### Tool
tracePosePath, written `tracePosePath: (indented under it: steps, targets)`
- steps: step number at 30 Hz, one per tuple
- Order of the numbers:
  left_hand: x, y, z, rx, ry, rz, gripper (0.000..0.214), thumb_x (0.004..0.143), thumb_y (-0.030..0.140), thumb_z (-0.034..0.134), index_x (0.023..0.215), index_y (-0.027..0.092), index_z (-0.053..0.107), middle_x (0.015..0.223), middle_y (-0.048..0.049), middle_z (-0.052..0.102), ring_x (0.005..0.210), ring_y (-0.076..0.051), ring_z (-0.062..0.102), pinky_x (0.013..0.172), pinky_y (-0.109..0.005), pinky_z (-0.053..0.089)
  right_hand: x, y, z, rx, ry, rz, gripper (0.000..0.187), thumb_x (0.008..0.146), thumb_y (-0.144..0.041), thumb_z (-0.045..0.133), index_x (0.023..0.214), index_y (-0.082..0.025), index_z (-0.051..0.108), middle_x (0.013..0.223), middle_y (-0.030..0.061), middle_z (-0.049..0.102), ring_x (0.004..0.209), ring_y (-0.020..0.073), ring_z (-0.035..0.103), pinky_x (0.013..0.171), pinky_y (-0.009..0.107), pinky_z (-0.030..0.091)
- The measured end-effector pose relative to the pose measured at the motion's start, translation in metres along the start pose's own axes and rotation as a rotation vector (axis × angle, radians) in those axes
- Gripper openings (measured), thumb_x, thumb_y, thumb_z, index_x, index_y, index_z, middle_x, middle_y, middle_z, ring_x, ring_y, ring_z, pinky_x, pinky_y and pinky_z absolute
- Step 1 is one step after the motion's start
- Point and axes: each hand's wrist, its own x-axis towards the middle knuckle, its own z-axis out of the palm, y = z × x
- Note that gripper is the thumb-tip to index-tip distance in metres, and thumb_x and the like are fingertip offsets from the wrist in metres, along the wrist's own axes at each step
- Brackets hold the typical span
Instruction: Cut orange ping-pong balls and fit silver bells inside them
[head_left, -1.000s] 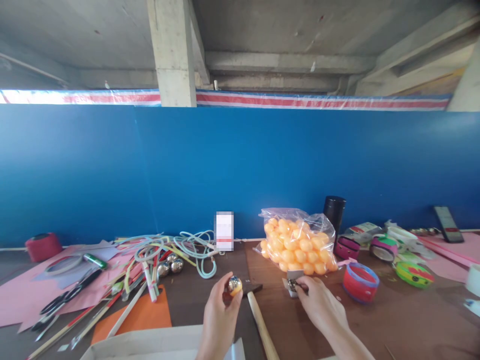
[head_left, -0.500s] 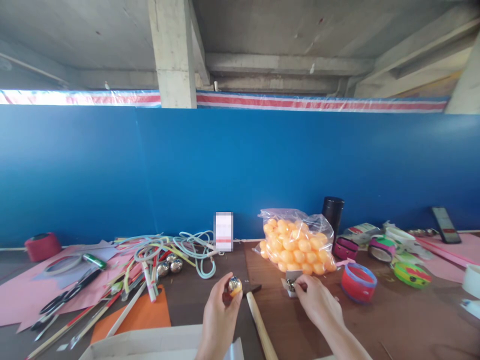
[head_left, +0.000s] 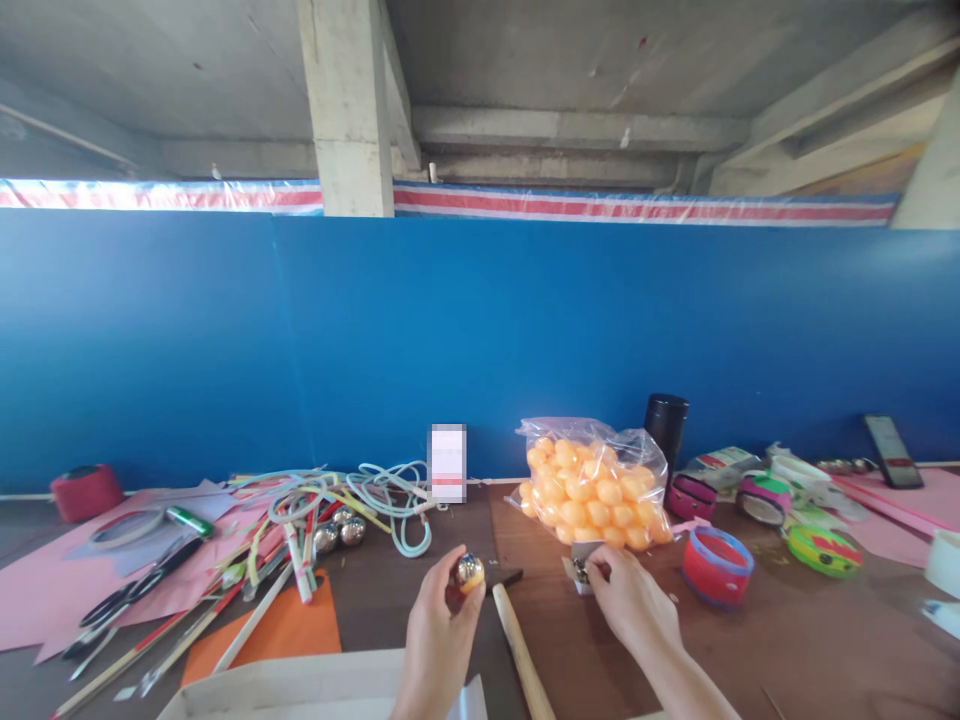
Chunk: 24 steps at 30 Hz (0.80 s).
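Between the thumb and fingers of my left hand (head_left: 441, 622) is a shiny metal ball (head_left: 470, 571), raised over the table. An orange patch shows along its lower side; whether that is a reflection I cannot tell. My right hand (head_left: 628, 600) pinches at the opening of a small open box (head_left: 586, 584), where small dark metallic pieces show. What its fingertips grip is too small to make out. A hammer (head_left: 517, 640) with a wooden handle lies between my hands. Behind the small box sits a clear bag of orange balls (head_left: 592, 495).
Several metal balls (head_left: 351, 530) lie by tangled pale cords (head_left: 409, 520). To the left are scissors (head_left: 127, 600), sticks and pink paper (head_left: 37, 590). A white tray (head_left: 300, 675) is in front. Tape rolls (head_left: 716, 570) and a black cylinder (head_left: 666, 430) stand on the right.
My right hand has shifted very slightly at the small box. The left hand and the metal ball stay in place.
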Motion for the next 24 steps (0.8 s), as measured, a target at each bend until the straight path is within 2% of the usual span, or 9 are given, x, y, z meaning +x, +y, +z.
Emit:
tracePosePath:
  steps: [9,18,24]
  targets:
    - [0.0014,-0.0027,0.0019,0.0,-0.016,0.009,0.05,0.073,0.04,0.059,0.117,0.016,0.054,0.107,-0.0105,0.066,0.087,-0.02,0.065,0.078,-0.03,0.049,0.0026,0.0035,0.0025,0.005,-0.002,-0.003,0.023,0.084,-0.035,0.041,0.078,-0.028,0.062,0.097,0.0014,0.068,0.08,0.0208,0.065,0.055,0.027,0.038]
    - [-0.0001,-0.0014,0.0018,0.02,-0.011,0.016,0.05,0.074,0.041,0.059,0.117,0.016,0.055,0.104,-0.0097,0.067,0.08,-0.019,0.065,0.075,-0.031,0.05,0.0023,-0.0007,-0.0008,0.005,-0.008,0.006,0.028,0.084,-0.044,0.042,0.08,-0.029,0.065,0.096,0.0026,0.068,0.082,0.0219,0.066,0.056,0.028,0.038]
    - [0.0005,-0.0003,0.0022,0.012,-0.002,0.007,0.049,0.072,0.04,0.059,0.115,0.017,0.056,0.104,-0.0098,0.067,0.083,-0.02,0.066,0.078,-0.031,0.049,0.0036,0.0013,0.0028,-0.002,0.008,-0.005,0.021,0.084,-0.036,0.044,0.076,-0.029,0.063,0.092,0.001,0.068,0.079,0.0194,0.066,0.053,0.026,0.035]
